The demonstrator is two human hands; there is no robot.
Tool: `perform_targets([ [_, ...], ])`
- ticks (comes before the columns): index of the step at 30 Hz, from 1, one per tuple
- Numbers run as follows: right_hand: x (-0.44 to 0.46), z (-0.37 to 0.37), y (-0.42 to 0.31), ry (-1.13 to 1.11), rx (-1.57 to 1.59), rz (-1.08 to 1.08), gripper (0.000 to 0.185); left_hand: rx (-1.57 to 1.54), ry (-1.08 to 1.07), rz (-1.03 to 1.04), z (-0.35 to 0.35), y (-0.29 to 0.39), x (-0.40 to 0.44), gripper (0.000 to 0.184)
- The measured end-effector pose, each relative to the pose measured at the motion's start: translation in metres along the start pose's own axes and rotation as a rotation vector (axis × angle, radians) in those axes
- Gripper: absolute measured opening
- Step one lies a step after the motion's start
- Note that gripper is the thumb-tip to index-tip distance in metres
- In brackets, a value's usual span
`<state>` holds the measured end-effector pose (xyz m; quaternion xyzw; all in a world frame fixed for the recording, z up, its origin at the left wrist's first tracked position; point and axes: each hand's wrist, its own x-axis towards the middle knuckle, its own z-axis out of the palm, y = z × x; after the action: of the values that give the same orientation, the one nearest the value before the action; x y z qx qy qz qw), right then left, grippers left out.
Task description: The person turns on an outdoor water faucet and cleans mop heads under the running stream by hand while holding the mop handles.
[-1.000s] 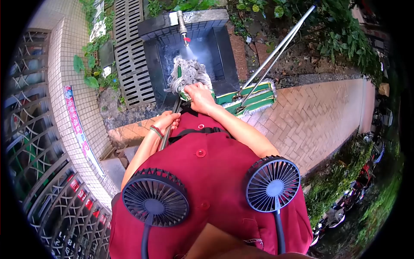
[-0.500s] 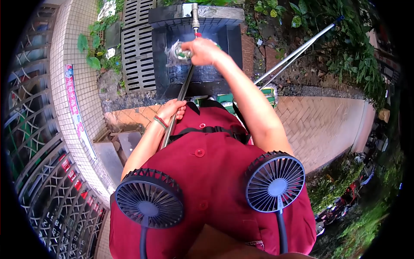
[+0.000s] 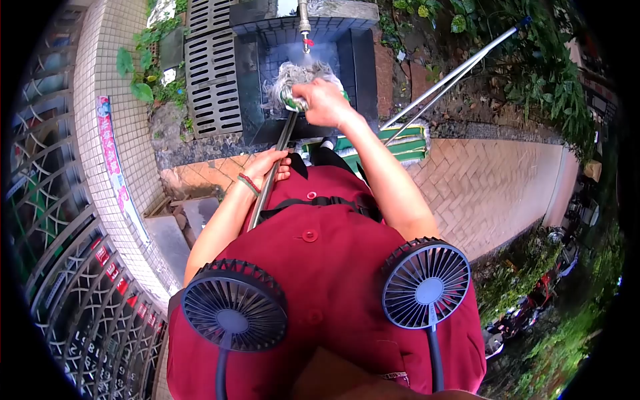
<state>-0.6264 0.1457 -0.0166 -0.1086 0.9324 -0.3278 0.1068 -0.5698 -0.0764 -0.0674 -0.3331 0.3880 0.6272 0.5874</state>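
Observation:
My left hand [image 3: 268, 165] is wrapped round the metal pole [image 3: 287, 132] of a mop, close to my waist. The pole slants up to the shaggy grey-white mop head [image 3: 319, 69], which has some green on its near side. My right hand [image 3: 323, 104] is closed on the near side of that head, its palm side hidden. Just beyond, a metal tap [image 3: 306, 28] with a red handle sprays water onto the strands. All this is over a dark tiled sink [image 3: 363, 67].
Left of the sink lies a slotted drain grate [image 3: 213, 73], beside a low tiled wall [image 3: 110, 73]. To the right, silver poles [image 3: 457, 80] lean over a green-and-white flat mop [image 3: 408, 144]. Two small fans [image 3: 427, 287] hang before my chest. Plants [image 3: 553, 87] grow at the right.
My right hand has moved slightly right and toward me. The mop head now spreads wider and sits under the spray, with the tap's handle in plain sight. My left hand keeps its grip.

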Motion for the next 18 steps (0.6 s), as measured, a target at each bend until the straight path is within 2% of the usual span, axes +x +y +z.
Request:
perform_targets([
  [1, -0.013, 0.008, -0.004, 0.050, 0.032, 0.015, 0.029, 0.006, 0.028, -0.012, -0.001, -0.002, -0.002, 0.012],
  [2, -0.024, 0.018, -0.002, -0.013, 0.066, 0.116, 0.033, 0.026, 0.023, -0.009, -0.006, -0.004, 0.000, 0.012],
  [5, -0.057, 0.046, -0.002, 0.065, 0.105, 0.141, 0.038, 0.074, 0.042, -0.019, -0.016, -0.008, 0.010, 0.014],
  [8, -0.088, 0.062, -0.012, 0.081, 0.104, 0.172, 0.037, 0.080, -0.103, -0.071, -0.037, -0.014, 0.026, 0.013],
  [12, -0.121, 0.082, -0.016, 0.096, 0.096, 0.250, 0.040, 0.172, -0.025, -0.055, -0.027, -0.020, 0.019, 0.007],
  [15, -0.141, 0.089, -0.020, 0.159, 0.104, 0.291, 0.040, 0.304, 0.012, -0.062, -0.019, -0.023, 0.006, 0.007],
  [18, -0.148, 0.064, -0.041, 0.209, 0.100, 0.311, 0.041, 0.349, -0.004, -0.120, -0.017, -0.034, -0.021, 0.005],
])
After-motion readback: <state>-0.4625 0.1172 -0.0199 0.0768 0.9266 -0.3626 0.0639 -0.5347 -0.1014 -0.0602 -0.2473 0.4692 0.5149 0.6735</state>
